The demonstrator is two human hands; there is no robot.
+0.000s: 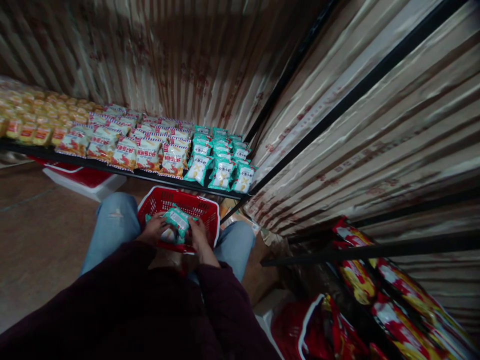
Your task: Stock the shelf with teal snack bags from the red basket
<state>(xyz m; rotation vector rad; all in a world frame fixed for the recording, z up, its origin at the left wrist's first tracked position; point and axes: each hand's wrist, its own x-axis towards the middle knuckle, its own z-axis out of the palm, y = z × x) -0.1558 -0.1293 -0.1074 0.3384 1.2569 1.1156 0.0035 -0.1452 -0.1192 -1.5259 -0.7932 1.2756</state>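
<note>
Between my knees stands a red plastic basket (215, 214), with my hands low inside its opening. A green and white snack bag (177, 218) is gripped between my two hands, back side up. My left hand (155, 229) has its fingers curled at the bag's left edge. My right hand (198, 234) pinches the right side, near the basket's right wall. Under the held bag, part of another green and white snack bag (168, 235) shows in the basket; the rest is hidden by my hands.
Ahead, a black shelf (150, 176) carries rows of green snack bags (223, 172), red and white snack bags (125, 151) and yellow packs (42, 132). Black shelf bars (360, 85) slant on the right. Large red and yellow packages (393, 320) lie lower right. A white and red box (88, 182) sits under the shelf.
</note>
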